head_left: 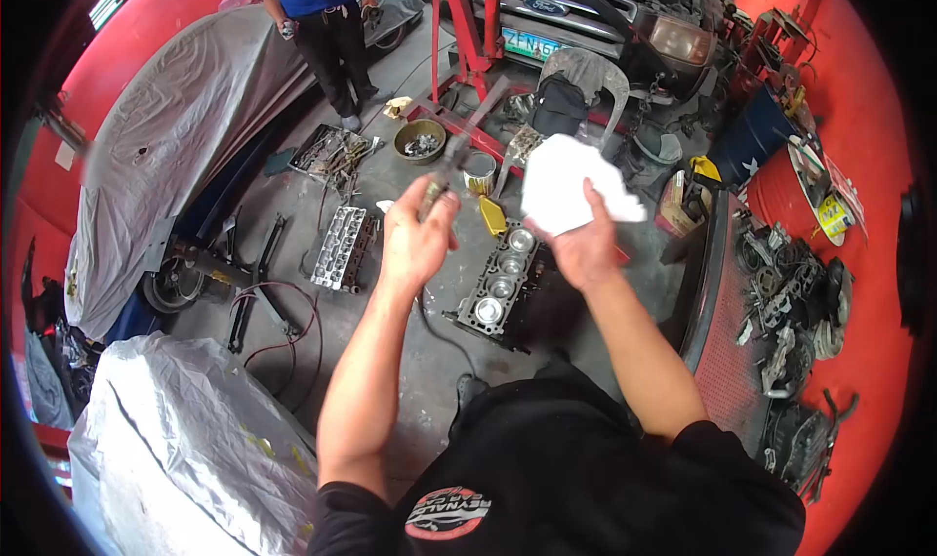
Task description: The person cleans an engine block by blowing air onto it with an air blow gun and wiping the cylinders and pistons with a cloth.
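- Workshop, red wall (854, 87) around, grey floor (434, 400) crowded; I'm judging off one head feed.
- Red hose (317, 327), left, looped on the floor: a step that way could snag a foot.
- Cylinder head (340, 248), on the floor, recesses exposed: grit or a dropped item could lodge there.
- Left hand (420, 229): wrapped round a long tool (454, 156), raised, motion-blurred; I can't tell what type. Loose grip or oily handle, and it could drop onto metal.
- Engine block (503, 283), on the floor below and between the hands, bores facing up: a falling tool could score them; sheet scraps could get in.
- Right hand (586, 244): holds white sheet (571, 180) by its lower part, thumb across; paper or cloth, can't tell. Could tear or slip since most hangs unsupported. Also blocks my view behind it.
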Tool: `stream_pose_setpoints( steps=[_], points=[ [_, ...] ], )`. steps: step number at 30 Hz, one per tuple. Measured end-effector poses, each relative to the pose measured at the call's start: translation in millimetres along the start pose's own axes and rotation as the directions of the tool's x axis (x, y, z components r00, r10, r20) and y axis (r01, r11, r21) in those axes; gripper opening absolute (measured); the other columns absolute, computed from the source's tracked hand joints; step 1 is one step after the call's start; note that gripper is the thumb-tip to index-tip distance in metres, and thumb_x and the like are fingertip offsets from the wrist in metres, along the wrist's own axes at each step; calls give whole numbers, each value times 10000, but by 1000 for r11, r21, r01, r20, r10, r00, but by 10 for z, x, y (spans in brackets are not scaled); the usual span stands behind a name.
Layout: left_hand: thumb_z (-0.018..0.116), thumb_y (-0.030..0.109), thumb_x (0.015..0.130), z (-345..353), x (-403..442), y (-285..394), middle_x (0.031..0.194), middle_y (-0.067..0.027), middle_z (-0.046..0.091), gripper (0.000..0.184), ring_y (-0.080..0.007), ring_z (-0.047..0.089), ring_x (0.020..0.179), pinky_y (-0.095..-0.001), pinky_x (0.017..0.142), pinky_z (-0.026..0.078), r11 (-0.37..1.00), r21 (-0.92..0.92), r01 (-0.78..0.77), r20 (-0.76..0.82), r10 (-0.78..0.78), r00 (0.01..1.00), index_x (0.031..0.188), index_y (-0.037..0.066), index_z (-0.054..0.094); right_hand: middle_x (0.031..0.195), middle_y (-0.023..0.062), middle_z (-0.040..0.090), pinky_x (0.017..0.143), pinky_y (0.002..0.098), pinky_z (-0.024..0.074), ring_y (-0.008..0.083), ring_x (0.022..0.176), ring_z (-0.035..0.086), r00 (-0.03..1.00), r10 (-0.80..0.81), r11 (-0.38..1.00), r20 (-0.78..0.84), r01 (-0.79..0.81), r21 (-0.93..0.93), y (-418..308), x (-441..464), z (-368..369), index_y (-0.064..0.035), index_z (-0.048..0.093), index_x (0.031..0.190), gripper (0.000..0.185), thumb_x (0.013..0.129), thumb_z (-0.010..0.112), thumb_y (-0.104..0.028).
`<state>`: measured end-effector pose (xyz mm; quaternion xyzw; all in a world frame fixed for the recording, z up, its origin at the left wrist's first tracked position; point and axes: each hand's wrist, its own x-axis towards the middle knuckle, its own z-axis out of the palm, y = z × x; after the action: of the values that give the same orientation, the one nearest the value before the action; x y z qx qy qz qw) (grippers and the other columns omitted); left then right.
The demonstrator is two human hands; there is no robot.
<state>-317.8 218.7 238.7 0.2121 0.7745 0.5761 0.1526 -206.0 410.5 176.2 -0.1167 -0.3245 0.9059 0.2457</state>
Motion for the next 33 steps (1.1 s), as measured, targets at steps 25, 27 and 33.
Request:
stream_pose_setpoints(
  steps=[25,27,33],
  points=[
    [575,265,967,265,201,551,749,-74,639,272,-206,640,733,-340,697,534,808,559,188,35,-249,968,1054,19,651,865,23,615,437,324,398,211,643,574,679,494,844,-544,-525,111,553,300,-1849,-212,577,961,373,929,407,-543],
    [761,473,831,636,-85,105,1230,-263,626,792,-384,626,1130,-413,964,501,834,533,144,329,-361,873,1425,64,435,886,29,622,449,336,421,202,663,587,703,453,879,-549,-455,143,511,349,-1507,-189,589,958,325,929,430,-472],
    [792,343,808,1441,-568,-1176,1456,-303,432,1027,-419,463,1329,-435,1119,374,902,399,-162,452,-39,891,1570,68,161,981,61,632,760,359,507,205,847,631,786,233,957,-572,-289,-6,921,78,-1199,-27,624,1044,334,985,452,-307]
  ],
)
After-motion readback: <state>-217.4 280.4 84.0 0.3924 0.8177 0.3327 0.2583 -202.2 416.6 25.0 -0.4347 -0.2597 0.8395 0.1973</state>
